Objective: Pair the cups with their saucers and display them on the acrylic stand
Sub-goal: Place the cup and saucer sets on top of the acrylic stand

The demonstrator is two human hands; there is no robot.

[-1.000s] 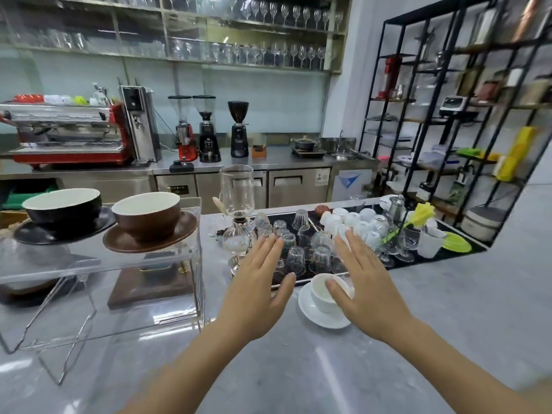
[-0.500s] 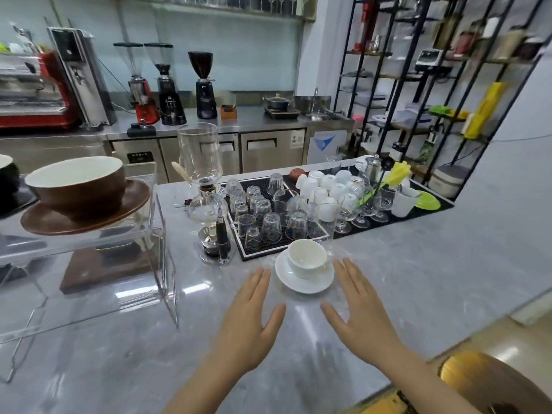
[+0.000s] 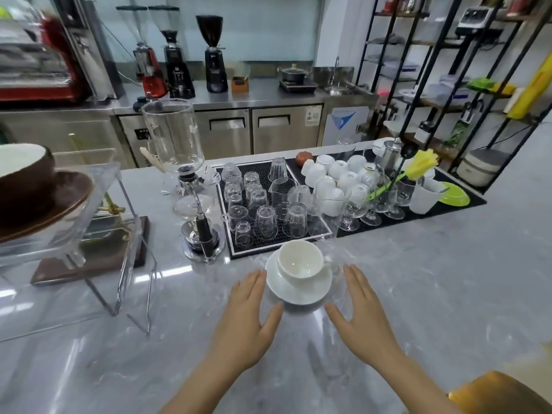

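Observation:
A white cup (image 3: 299, 259) stands on a white saucer (image 3: 298, 289) on the grey marble counter, just in front of the black glass mat. My left hand (image 3: 249, 319) lies flat and spread to the saucer's left, fingertips near its rim. My right hand (image 3: 363, 313) is spread the same way on the saucer's right. Neither hand holds anything. At the left edge a brown cup (image 3: 21, 174) on a brown saucer (image 3: 59, 201) sits on top of the clear acrylic stand (image 3: 98, 234).
A black mat (image 3: 230, 246) holds several upturned glasses, with white cups (image 3: 337, 177) and stemmed glasses behind. A glass siphon brewer (image 3: 191, 186) stands between stand and mat. A wooden block (image 3: 89, 258) lies under the stand. A golden object (image 3: 501, 395) is at bottom right.
Both hands have drawn back from over the cup to the counter and then slid forward to flank the saucer. The view has dropped and shifted right, pushing the stand leftward.

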